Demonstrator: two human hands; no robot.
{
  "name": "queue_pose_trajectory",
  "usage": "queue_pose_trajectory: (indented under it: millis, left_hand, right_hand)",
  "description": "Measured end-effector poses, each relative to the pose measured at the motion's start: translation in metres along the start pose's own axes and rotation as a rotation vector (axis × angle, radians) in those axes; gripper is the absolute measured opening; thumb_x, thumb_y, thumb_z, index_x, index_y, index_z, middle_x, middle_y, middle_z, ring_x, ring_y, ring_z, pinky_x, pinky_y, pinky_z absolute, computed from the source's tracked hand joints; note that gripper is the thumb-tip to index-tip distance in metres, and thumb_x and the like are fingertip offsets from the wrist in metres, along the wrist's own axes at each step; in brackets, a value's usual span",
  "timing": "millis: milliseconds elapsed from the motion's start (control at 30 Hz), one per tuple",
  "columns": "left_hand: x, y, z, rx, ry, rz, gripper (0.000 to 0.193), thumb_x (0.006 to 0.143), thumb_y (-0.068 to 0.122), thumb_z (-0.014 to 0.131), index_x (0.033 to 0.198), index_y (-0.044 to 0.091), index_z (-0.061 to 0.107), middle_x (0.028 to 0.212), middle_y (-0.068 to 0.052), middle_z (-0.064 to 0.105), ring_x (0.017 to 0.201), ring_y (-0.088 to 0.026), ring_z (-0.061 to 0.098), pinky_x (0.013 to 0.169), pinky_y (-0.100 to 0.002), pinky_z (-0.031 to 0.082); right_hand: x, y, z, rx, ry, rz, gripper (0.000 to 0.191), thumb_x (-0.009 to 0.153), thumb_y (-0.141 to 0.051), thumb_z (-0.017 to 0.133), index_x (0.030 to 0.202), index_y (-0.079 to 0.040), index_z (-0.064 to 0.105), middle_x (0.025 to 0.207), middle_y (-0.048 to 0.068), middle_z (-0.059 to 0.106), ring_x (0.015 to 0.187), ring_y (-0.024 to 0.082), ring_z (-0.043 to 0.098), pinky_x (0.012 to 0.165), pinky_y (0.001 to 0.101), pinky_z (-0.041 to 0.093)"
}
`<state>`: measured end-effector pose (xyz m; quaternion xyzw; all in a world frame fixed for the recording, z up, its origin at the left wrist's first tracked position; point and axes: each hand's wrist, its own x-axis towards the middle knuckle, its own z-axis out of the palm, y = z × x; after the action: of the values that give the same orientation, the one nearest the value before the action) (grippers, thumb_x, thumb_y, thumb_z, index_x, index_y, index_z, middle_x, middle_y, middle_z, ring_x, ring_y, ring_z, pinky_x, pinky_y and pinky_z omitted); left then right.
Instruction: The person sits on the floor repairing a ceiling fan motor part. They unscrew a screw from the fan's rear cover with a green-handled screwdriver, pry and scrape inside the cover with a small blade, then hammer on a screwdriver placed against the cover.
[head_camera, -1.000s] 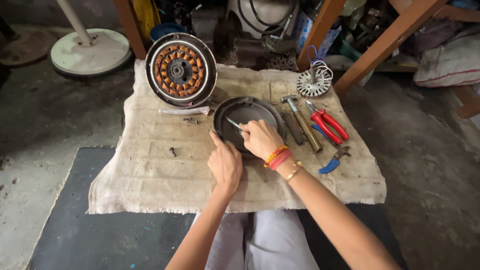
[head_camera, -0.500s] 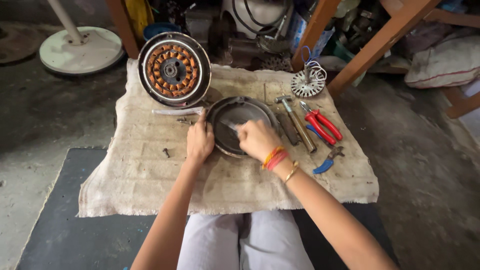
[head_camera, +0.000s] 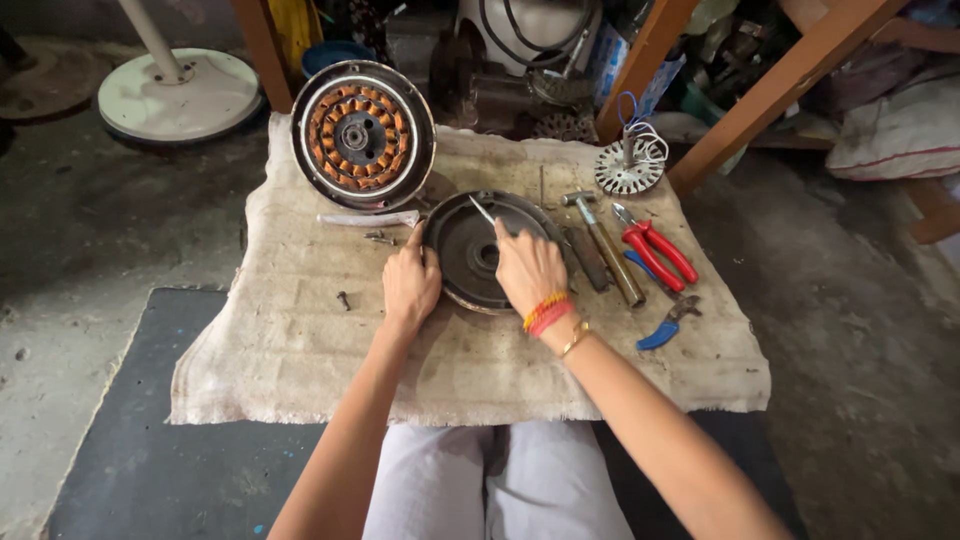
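Observation:
A dark round motor cover (head_camera: 462, 238) lies on a beige cloth (head_camera: 300, 340) in front of me. My left hand (head_camera: 410, 282) rests on the cover's left rim, index finger stretched along the edge. My right hand (head_camera: 528, 266) sits over the cover's right half and grips a thin metal tool (head_camera: 484, 211) whose tip points up and left over the dish. Behind the cover leans a round stator with copper windings (head_camera: 362, 135).
Right of the cover lie a hammer (head_camera: 606, 245), red-handled pliers (head_camera: 656, 250), blue-handled cutters (head_camera: 664, 326) and a small white wound coil (head_camera: 630, 166). Loose screws (head_camera: 378, 237) and a white strip (head_camera: 368, 219) lie at left. A white fan base (head_camera: 180, 95) and wooden legs stand behind.
My left hand moved from the cloth below the cover up onto its left rim. The view shifted slightly; the right hand keeps the thin tool over the cover.

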<state>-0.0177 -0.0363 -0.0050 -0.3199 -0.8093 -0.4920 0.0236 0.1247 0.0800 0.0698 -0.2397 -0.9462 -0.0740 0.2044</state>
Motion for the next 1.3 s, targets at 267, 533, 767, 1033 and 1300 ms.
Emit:
queue_pose_trajectory:
  millis: [267,533,767,1033,1300]
  left_hand:
    - [0.000,0.002,-0.002,-0.045,-0.002,0.003,0.048,0.092,0.017,0.054,0.139,0.008,0.062,0.087,-0.032,0.069,0.080,-0.049,0.069,0.077,-0.056,0.053]
    - [0.000,0.006,-0.005,-0.047,-0.010,-0.038,0.049,0.092,0.017,0.055,0.139,0.008,0.061,0.082,-0.032,0.068,0.078,-0.047,0.070,0.078,-0.055,0.054]
    - [-0.002,0.009,-0.006,-0.048,-0.008,-0.014,0.049,0.092,0.017,0.054,0.139,0.007,0.062,0.084,-0.032,0.068,0.078,-0.048,0.069,0.077,-0.056,0.053]
    - [0.001,0.006,-0.005,-0.057,-0.005,0.013,0.050,0.090,0.015,0.055,0.139,0.003,0.061,0.083,-0.033,0.068,0.077,-0.049,0.068,0.075,-0.056,0.053]
    - [0.003,0.004,-0.004,-0.084,-0.031,-0.010,0.050,0.092,0.014,0.054,0.139,0.001,0.060,0.080,-0.035,0.066,0.074,-0.048,0.068,0.074,-0.055,0.053]
  right_hand:
    - [-0.009,0.006,0.002,-0.075,0.005,-0.088,0.039,0.091,-0.016,0.058,0.127,-0.012,0.071,0.080,0.013,0.069,0.071,0.032,0.070,0.066,0.0459,0.055]
    - [-0.011,-0.003,-0.001,-0.142,-0.052,-0.098,0.046,0.087,-0.012,0.058,0.132,-0.010,0.068,0.081,0.015,0.070,0.067,0.029,0.071,0.062,0.0410,0.055]
    - [-0.011,-0.002,-0.001,-0.237,-0.089,-0.108,0.049,0.086,-0.012,0.059,0.135,-0.011,0.067,0.080,0.013,0.068,0.063,0.026,0.070,0.056,0.0373,0.054]
    - [-0.003,-0.001,0.004,-0.145,-0.080,-0.140,0.047,0.088,-0.012,0.060,0.134,-0.007,0.069,0.081,0.017,0.070,0.070,0.031,0.071,0.064,0.0420,0.056]
    - [0.045,0.048,-0.043,0.228,-0.316,-0.180,0.028,0.086,-0.027,0.068,0.110,-0.025,0.081,0.095,0.021,0.072,0.087,0.043,0.069,0.080,0.0514,0.056]
